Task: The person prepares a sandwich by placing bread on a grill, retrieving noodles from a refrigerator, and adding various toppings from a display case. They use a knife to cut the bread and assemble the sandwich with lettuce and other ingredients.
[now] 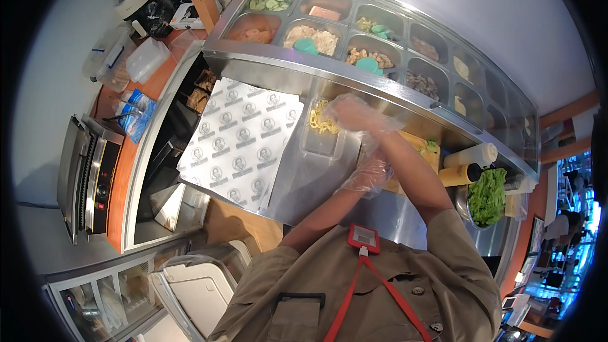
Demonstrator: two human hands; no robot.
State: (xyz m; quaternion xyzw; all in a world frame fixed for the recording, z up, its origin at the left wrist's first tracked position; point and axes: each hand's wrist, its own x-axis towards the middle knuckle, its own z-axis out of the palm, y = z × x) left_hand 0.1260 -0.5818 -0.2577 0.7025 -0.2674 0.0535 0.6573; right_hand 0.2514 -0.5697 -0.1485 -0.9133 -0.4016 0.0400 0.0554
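My right hand [350,111], in a clear plastic glove, is at the right side of the yellow noodle-like strips [322,118]. The strips lie in the far part of a clear plastic container [324,148] on the steel counter. Its fingertips are too blurred to show whether they grip any strips. My left hand [373,171], gloved too, is below my right wrist and beside a wooden cutting board [427,156]; my right forearm partly hides it, so its hold cannot be seen. Green leaf pieces [431,146] lie on the board. Printed white wrapping paper [242,142] is stacked left of the container.
A glass-covered rail of steel food pans [323,60] spans the counter's far side. Squeeze bottles [460,175] and a bowl of lettuce [487,197] stand on the right. A contact grill [97,180] and plastic containers [147,59] are on the left.
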